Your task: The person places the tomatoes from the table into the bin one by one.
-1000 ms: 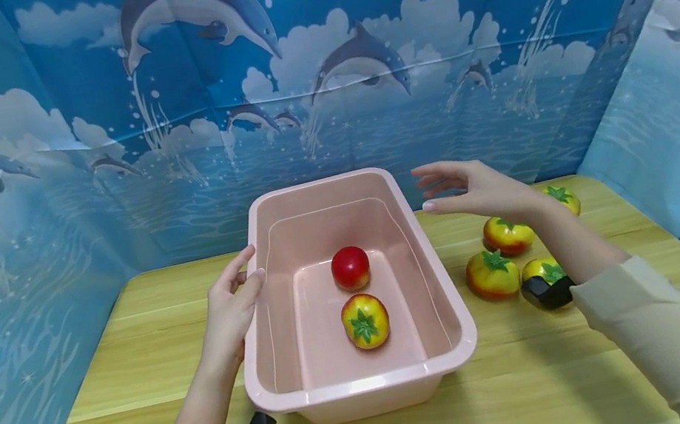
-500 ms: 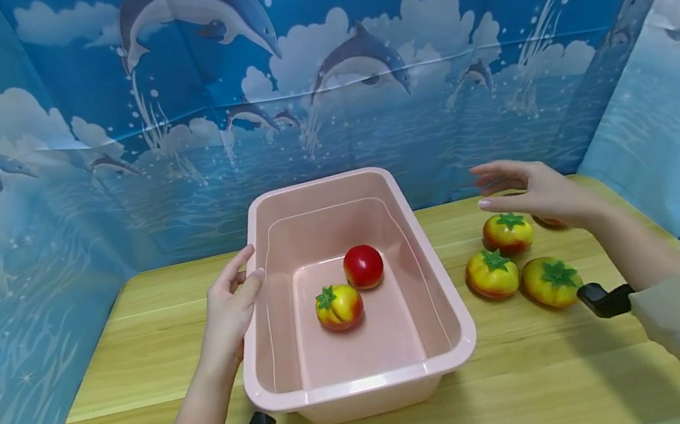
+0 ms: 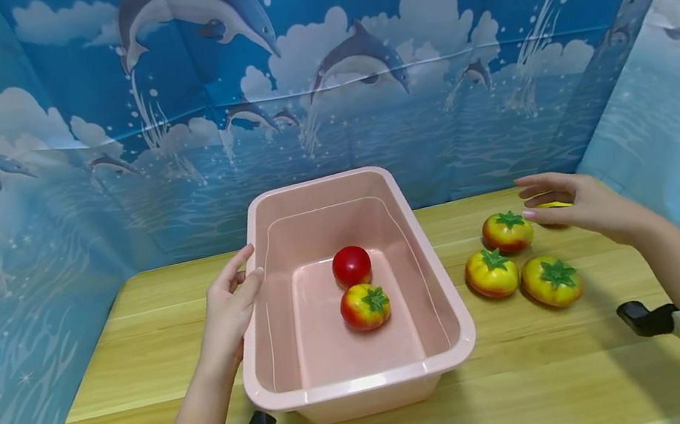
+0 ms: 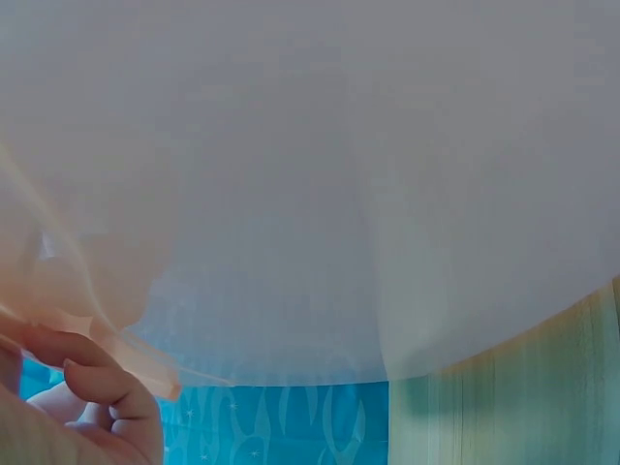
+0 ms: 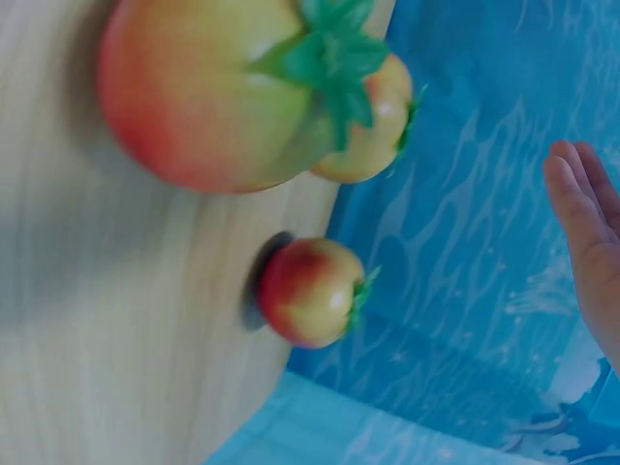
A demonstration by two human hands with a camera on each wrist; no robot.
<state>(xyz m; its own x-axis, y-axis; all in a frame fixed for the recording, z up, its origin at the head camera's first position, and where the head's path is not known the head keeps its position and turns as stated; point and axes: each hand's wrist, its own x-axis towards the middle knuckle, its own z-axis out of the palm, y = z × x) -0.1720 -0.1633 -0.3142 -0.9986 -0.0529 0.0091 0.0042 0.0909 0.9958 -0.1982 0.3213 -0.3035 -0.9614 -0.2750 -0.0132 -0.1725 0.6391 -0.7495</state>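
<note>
My left hand (image 3: pixel 230 314) holds the left rim of a pink plastic tub (image 3: pixel 365 385), thumb over the edge. In the left wrist view the tub's pale wall (image 4: pixel 281 213) fills most of the picture. Inside the tub lie a red tomato (image 3: pixel 352 265) and a yellow-red tomato (image 3: pixel 366 307) with green leaves. My right hand (image 3: pixel 588 204) hovers with nothing in it, fingers loosely bent, over the farthest tomato (image 3: pixel 553 206), which it partly hides. Nearby on the table sit three more yellow-red tomatoes: a back one (image 3: pixel 508 232), a left one (image 3: pixel 491 274) and a front one (image 3: pixel 551 281).
The wooden table (image 3: pixel 137 373) carries the tub at its middle and the loose tomatoes to the right. A blue dolphin-print curtain (image 3: pixel 324 117) walls off the back and both sides. Black wrist mounts (image 3: pixel 647 318) jut from both sleeves.
My right hand has moved right, from beside the tub to over the far tomato. Both tomatoes in the tub have rolled about, the yellow-red one turning. The left hand keeps its place.
</note>
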